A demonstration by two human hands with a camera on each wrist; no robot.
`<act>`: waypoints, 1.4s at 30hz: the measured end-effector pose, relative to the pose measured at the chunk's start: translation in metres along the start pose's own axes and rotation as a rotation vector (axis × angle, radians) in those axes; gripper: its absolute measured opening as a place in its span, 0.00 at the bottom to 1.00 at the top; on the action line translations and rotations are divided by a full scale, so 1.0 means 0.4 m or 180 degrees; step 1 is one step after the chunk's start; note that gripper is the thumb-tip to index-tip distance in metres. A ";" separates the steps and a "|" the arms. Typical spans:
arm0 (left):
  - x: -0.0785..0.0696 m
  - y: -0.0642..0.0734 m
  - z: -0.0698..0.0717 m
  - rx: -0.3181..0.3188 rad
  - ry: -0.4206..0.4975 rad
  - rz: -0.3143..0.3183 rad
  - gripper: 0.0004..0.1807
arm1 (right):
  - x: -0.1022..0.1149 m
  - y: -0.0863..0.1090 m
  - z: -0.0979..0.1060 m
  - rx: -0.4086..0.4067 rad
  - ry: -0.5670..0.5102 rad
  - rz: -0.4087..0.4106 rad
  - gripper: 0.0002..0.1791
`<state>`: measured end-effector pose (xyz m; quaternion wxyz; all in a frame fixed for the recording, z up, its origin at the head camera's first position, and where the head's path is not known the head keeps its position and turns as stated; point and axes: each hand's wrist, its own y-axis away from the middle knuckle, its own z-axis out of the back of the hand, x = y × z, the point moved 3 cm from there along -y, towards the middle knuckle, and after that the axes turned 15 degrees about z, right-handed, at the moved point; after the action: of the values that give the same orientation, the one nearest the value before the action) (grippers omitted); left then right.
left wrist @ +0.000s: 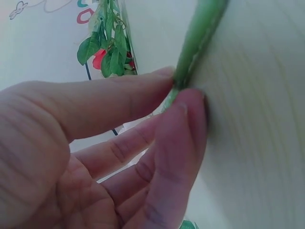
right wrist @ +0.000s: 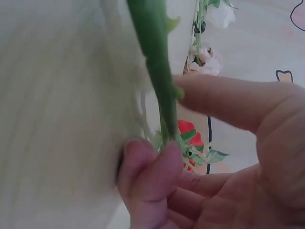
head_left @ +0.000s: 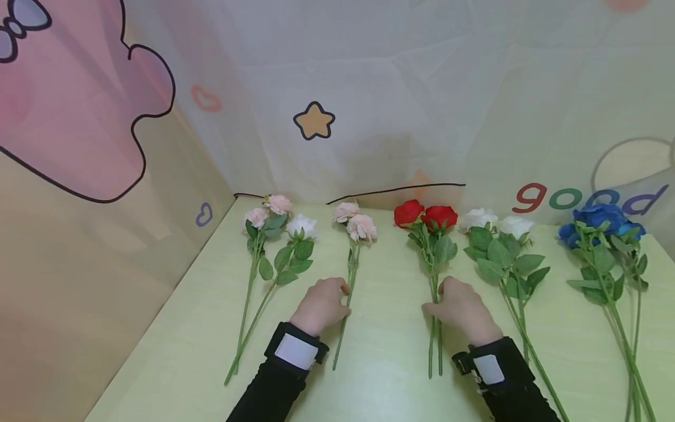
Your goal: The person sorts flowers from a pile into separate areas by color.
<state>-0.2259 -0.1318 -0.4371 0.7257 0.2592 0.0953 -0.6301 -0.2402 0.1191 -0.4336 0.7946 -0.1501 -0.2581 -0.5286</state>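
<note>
My left hand (head_left: pixel 320 305) pinches the green stems of two pale pink roses (head_left: pixel 361 227) lying in the middle of the table. In the left wrist view, the thumb and curled fingers meet around a green stem (left wrist: pixel 198 43). To the right, two red roses (head_left: pixel 440 217) lie side by side, blossoms toward the back. My right hand (head_left: pixel 465 308) grips their stems partway down; the right wrist view has a thorny stem (right wrist: pixel 155 52) between thumb and curled fingers. Both hands stay low, fingertips close to the tabletop.
On the left lie a pink rose stem (head_left: pixel 252 264) and a white rose (head_left: pixel 302 226), their stems crossing. White roses (head_left: pixel 479 218) lie right of the red ones, with blue roses (head_left: pixel 601 218) at the far right. A printed cloth (head_left: pixel 390 88) hangs behind the pale table (head_left: pixel 385 387).
</note>
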 end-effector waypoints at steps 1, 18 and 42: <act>0.000 0.000 0.000 0.0003 -0.0014 -0.0002 0.15 | 0.000 -0.001 -0.003 0.0026 -0.0010 0.0004 0.21; 0.001 0.003 0.009 0.0022 -0.0011 -0.0033 0.15 | 0.009 -0.015 -0.029 -0.0105 -0.0066 0.0097 0.21; 0.020 0.027 0.098 -0.0289 0.0011 -0.0104 0.06 | 0.083 -0.011 0.025 -0.0823 -0.0386 0.1044 0.13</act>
<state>-0.2216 -0.1574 -0.4047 0.7262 0.2255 0.1293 -0.6364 -0.2367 0.0972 -0.4066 0.8271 -0.3223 -0.2076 -0.4109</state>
